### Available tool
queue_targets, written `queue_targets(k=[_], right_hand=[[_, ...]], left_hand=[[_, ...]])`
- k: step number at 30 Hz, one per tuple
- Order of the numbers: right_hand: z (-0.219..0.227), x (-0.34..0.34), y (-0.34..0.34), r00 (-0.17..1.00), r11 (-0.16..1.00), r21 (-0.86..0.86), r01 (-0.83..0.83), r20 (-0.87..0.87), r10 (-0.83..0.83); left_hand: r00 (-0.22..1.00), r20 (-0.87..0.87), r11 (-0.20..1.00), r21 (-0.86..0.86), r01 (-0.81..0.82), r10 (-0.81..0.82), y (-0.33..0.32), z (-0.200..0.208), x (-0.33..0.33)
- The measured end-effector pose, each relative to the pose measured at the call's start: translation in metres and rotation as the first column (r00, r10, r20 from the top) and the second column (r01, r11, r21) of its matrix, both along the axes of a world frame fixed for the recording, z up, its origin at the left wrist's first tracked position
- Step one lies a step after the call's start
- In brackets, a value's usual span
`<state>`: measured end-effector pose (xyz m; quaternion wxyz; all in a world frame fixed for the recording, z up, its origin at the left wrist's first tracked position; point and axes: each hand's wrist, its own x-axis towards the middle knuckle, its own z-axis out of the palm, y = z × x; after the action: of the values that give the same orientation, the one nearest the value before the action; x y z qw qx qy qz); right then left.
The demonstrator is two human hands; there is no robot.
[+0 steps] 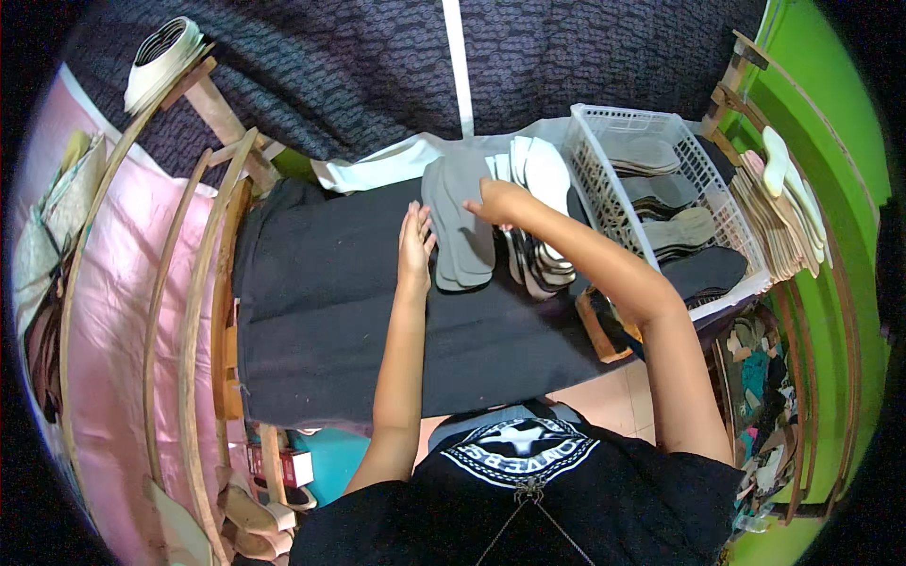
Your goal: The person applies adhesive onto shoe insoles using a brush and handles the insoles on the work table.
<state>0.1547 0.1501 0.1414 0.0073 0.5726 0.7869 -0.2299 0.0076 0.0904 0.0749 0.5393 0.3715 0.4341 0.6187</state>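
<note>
A small stack of grey shoe insoles (462, 247) lies on the dark cloth-covered table, its pieces slightly fanned. My left hand (415, 247) is beside the stack's left edge, fingers stretched out and holding nothing. Over the right edge of the same stack is my right hand (498, 203), with a finger pointing left across the grey surface. Its other fingers are partly hidden, and I see nothing held in it. Just right of the grey pieces, under my right forearm, lie several overlapping white insoles (545, 170) with dark layers among them.
A white plastic basket (604, 193) with grey and black insoles stands at the right of the table (321, 311). Beyond it, beige insoles (779, 212) are stacked on a wooden rack. A wooden block-like object (601, 325) sits near the table's front right edge. Wooden rails (193, 283) run along the left.
</note>
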Motion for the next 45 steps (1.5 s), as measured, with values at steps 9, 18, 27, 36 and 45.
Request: queue_targets(k=[9, 18, 27, 36, 45], right_hand=[[-0.055, -0.037, -0.022, 0.967, 0.971, 0.112, 0.209, 0.123, -0.223], [-0.055, -0.024, -0.042, 0.947, 0.931, 0.178, 0.318, -0.011, -0.322], [-0.044, 0.022, -0.197, 0.976, 0.813, 0.547, 0.201, -0.188, -0.115], [-0.078, 0.056, -0.253, 0.990, 0.843, 0.519, 0.141, -0.051, -0.134], [-0.080, 0.071, -0.260, 0.987, 0.770, 0.621, 0.147, -0.141, -0.075]], left_hand=[[0.954, 0.227, 0.971, -0.095, 0.221, -0.195, -0.026, -0.032, -0.022], [0.934, 0.229, 0.948, -0.099, 0.303, -0.274, -0.030, -0.035, -0.015], [0.859, 0.295, 0.906, 0.079, 0.415, -0.419, -0.064, -0.011, -0.040], [0.875, 0.188, 0.880, -0.087, 0.467, -0.446, -0.103, -0.035, -0.040], [0.918, 0.064, 0.897, -0.196, 0.396, -0.391, -0.113, -0.041, -0.019]])
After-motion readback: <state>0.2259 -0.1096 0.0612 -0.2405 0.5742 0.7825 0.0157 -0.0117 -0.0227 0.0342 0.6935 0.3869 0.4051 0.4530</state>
